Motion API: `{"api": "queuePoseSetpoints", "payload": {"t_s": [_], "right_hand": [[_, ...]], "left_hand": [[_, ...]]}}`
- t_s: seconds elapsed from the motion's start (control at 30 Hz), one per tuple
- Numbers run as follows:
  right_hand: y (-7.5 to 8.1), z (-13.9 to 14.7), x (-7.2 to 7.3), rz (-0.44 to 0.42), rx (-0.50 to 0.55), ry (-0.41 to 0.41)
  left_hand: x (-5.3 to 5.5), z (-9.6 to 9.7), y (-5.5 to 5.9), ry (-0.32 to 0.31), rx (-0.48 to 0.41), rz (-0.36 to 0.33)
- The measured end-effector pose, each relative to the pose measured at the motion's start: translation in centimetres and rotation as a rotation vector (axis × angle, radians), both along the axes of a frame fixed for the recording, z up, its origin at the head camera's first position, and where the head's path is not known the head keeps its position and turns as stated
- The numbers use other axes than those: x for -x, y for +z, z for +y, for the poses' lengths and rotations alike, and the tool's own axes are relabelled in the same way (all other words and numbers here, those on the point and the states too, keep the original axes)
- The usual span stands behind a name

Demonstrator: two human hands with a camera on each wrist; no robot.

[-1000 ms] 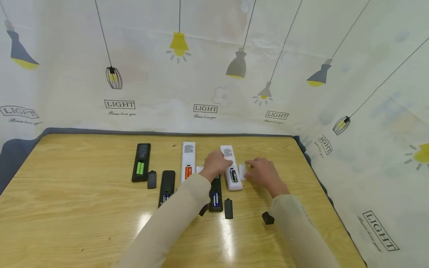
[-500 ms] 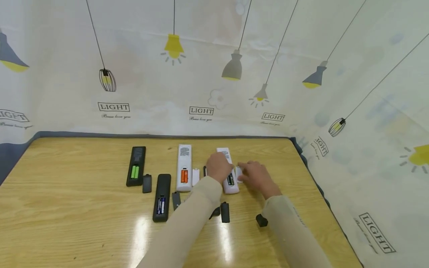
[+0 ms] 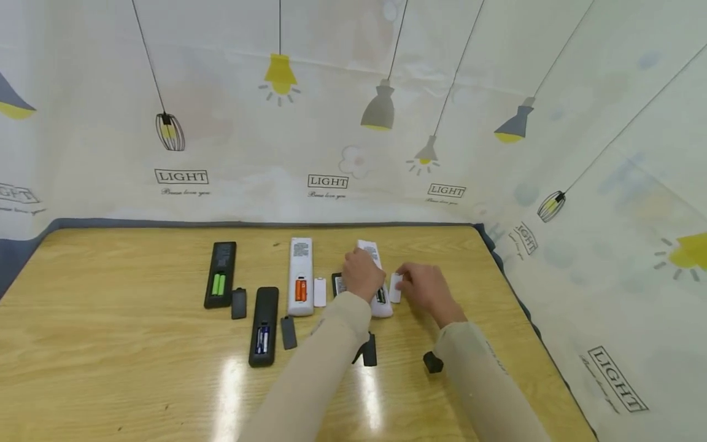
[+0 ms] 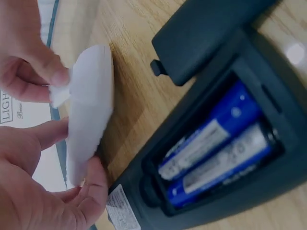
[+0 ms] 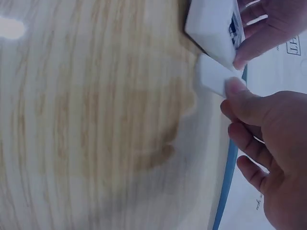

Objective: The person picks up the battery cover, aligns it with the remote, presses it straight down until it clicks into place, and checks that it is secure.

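Note:
My left hand [image 3: 363, 275] grips the right-hand white remote control [image 3: 382, 309], fingers along one side and thumb along the other in the left wrist view. Its battery bay is uncovered, with dark batteries [image 3: 380, 296] inside. Between thumb and fingertips, my right hand [image 5: 283, 143] pinches a white battery cover [image 5: 213, 76], held beside the remote's right edge. Under my left forearm lies a black remote [image 4: 249, 43], mostly hidden in the head view; two blue batteries [image 4: 216, 143] sit in its bay. Its black cover [image 4: 192, 38] lies alongside.
Leftward on the wooden table [image 3: 138, 344] lie a black remote with green batteries [image 3: 220, 274], another black remote [image 3: 263, 328] with blue batteries, and a white remote [image 3: 301, 258] with orange ones. Loose covers [image 3: 320, 292] lie beside them. A printed cloth [image 3: 237, 123] hangs behind.
My right hand has closed on the white cover and shifted it slightly away from the remote. My left hand stays on the white remote. The head view has swung a little to the right.

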State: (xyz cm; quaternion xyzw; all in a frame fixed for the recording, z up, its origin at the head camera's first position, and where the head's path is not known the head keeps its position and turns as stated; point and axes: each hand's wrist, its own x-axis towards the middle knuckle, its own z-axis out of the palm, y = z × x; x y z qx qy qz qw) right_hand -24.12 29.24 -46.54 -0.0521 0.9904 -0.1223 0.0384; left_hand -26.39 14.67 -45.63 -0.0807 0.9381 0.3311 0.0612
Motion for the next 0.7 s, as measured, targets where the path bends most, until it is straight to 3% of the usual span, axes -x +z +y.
{"api": "queuePoseSetpoints", "payload": {"t_s": [0.13, 0.3, 0.53, 0.7], "right_hand": [[0.7, 0.4, -0.2, 0.027, 0.035, 0.002], [1.9, 1.4, -0.6, 0.028, 0.07, 0.025], [4.3, 2.7, -1.3, 0.105, 0.081, 0.06], [5.8, 3.0, -1.7, 0.15, 0.079, 0.11]], "left_hand": [[0.1, -0.4, -0.1, 0.011, -0.049, 0.011], [0.2, -0.9, -0.1, -0.022, -0.106, -0.002], [0.0, -1.4, 0.5, -0.046, -0.377, -0.089], [-0.2, -2.0, 0.8, -0.083, -0.507, -0.109]]}}
